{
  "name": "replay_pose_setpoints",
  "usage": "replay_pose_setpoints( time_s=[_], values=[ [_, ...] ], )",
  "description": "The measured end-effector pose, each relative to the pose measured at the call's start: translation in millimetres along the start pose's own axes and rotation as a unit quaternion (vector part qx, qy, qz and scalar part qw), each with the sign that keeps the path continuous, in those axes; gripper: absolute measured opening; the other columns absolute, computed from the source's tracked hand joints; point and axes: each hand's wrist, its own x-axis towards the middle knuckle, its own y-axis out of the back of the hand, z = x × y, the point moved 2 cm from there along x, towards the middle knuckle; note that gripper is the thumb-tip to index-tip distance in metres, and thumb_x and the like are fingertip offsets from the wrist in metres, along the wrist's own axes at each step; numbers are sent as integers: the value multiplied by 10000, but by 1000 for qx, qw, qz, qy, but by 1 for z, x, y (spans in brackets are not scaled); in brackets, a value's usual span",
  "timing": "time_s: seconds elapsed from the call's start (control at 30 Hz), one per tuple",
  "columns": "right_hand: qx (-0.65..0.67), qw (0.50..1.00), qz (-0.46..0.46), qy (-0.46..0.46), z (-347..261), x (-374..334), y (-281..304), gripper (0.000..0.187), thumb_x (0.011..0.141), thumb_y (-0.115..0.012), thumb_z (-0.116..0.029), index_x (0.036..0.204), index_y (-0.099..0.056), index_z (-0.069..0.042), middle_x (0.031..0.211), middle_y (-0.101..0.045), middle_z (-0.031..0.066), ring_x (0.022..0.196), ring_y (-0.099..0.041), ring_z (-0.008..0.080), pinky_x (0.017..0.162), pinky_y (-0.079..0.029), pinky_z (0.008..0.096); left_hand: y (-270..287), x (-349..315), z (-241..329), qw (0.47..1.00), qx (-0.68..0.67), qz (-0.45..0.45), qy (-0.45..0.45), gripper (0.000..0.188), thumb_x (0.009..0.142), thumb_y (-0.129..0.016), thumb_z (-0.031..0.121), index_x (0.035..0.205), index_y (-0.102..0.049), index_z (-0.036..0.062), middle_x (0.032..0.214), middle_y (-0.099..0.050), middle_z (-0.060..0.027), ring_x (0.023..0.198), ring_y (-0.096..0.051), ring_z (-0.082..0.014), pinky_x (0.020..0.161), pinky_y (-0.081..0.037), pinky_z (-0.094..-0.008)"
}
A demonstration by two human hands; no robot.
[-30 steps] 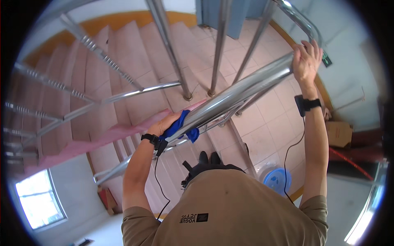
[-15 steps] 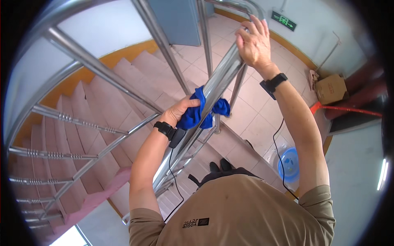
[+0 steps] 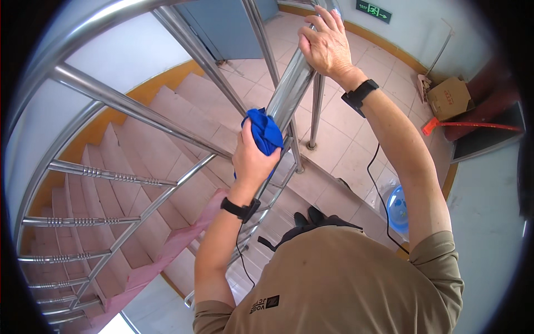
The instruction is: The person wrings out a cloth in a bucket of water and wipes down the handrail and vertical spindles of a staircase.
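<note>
A crumpled blue cloth (image 3: 266, 133) is gripped in my left hand (image 3: 253, 167), which presses it against the shiny metal handrail (image 3: 292, 89). Part of the cloth hangs below the fingers beside the rail. Farther up the same rail, my right hand (image 3: 328, 49) is closed over the top with its fingers curled and slightly parted; the palm is hidden. Each wrist wears a black band, and thin black cables run from them along my arms.
Metal balusters (image 3: 111, 176) and curved pink stairs (image 3: 144, 167) lie left. On the right are a blue basin (image 3: 397, 209), a cardboard box (image 3: 449, 99) and a red-handled tool (image 3: 473, 125). A grey door (image 3: 228, 33) and a green exit sign (image 3: 374, 11) are at the back.
My left hand has turned over the cloth, now bunched on top of the rail instead of wrapped around it. My right hand stays on the rail; the view has shifted slightly.
</note>
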Motion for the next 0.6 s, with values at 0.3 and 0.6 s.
replay_pose_setpoints(
  time_s=[0.3,0.6],
  values=[
    [-5,1000,-2,-16,-2,0,2,325,961,-456,-287,1035,-740,-146,1331,-599,119,1456,-350,312,1260,-168,509,-1,-136,-83,967,244,63,-22,899,743,-820,197,1528,-387,119,1322,-452,-378,1188,-484,-565,1020,-408,-602],
    [99,994,22,-29,5,-6,-2,428,937,-596,-414,1205,-662,-87,1409,-529,174,1473,-325,358,1252,-189,536,-6,-111,-43,979,156,90,94,1018,704,-808,160,1582,-294,157,1406,-387,-384,1320,-379,-568,1130,-301,-585]
  ],
)
